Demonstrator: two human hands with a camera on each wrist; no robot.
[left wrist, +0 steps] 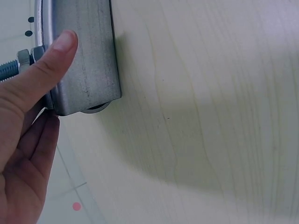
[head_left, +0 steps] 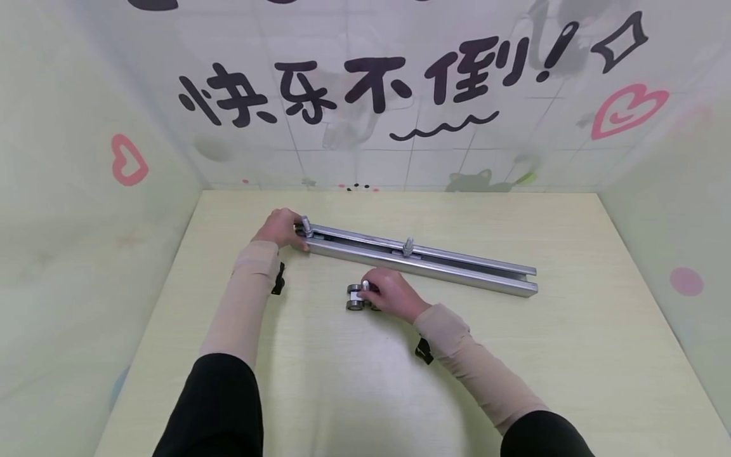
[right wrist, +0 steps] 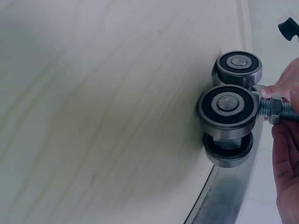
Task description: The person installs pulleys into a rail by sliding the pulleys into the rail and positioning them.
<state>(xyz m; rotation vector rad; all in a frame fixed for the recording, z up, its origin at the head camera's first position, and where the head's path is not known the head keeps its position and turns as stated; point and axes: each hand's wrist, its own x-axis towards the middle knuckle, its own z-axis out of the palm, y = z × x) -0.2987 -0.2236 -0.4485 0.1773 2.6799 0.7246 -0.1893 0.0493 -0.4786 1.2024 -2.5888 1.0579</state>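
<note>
A long silver metal track (head_left: 434, 271) with a slot along its top lies slantwise on the table. My left hand (head_left: 280, 228) grips its left end; in the left wrist view the thumb presses on the side face (left wrist: 88, 70) and the fingers lie behind. A threaded bolt (head_left: 306, 226) with nuts stands up beside that hand, and a rounded edge peeks out under the track's end. Another bolt (head_left: 408, 247) rises from mid-slot. In front of the track, my right hand (head_left: 394, 292) pinches the bolt of a four-wheeled roller trolley (right wrist: 229, 116), whose wheels are close to the tabletop.
The pale wooden table (head_left: 320, 381) is enclosed by a printed back sheet (head_left: 354, 136) with dark lettering and by side sheets. Black straps (head_left: 278, 279) hang from the wrist wraps. The track's right end (head_left: 531, 289) points toward the table's right side.
</note>
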